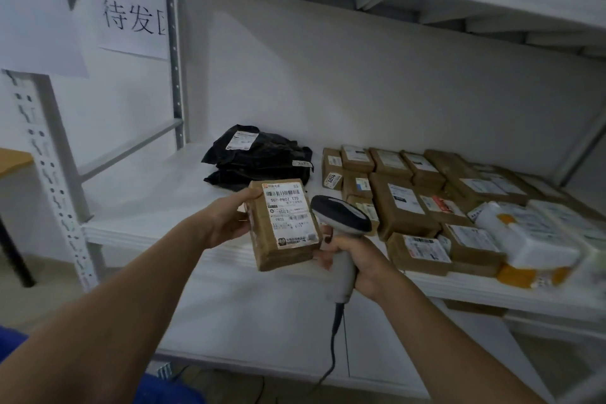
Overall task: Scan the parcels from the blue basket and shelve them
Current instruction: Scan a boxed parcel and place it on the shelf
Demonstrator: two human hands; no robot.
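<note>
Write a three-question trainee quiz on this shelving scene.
1. True or false: the left hand holds the parcel with its label facing up.
2. What does the right hand grip? A) scanner B) tape roll C) pen
3. Fill in: on the shelf, the black bags lie to the ___ of the brown boxes.
Key: 1 true; 2 A; 3 left.

bare left hand (pixel 226 221) and right hand (pixel 364 261), bare forearms (pixel 131 298), blue clothing (pixel 170 390) below them
</note>
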